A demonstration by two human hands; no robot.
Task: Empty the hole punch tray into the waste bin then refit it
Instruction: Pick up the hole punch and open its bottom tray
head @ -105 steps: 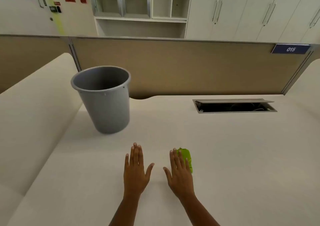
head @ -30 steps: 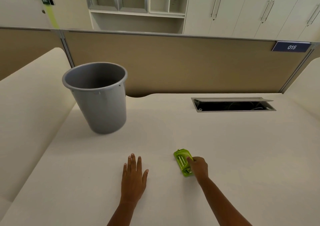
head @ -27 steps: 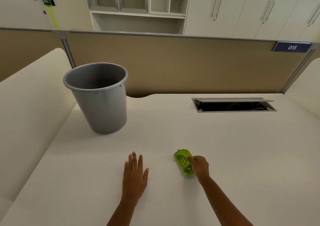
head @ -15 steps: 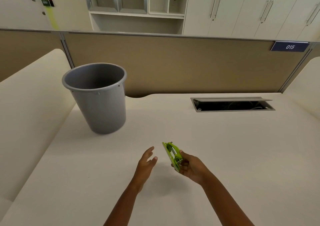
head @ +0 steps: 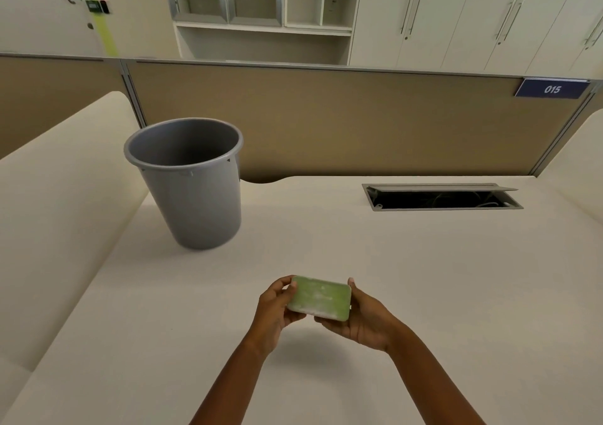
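A small green hole punch point(head: 319, 298) is held above the desk, turned so its flat, pale-dusted underside with the tray faces me. My left hand point(head: 275, 307) grips its left end and my right hand point(head: 362, 318) grips its right end from below. The punch's top and lever are hidden behind it. A grey waste bin point(head: 189, 180) stands upright on the desk at the far left, well apart from my hands, its mouth open upward.
The cream desk point(head: 424, 294) runs to a brown partition point(head: 326, 114) at the back. An open cable slot point(head: 440, 198) is sunk into the desk at the far right. Raised cream side panels flank the desk.
My right hand lifted the punch off the desk and turned it underside up. My left hand left the desk and took hold of the punch's left end.
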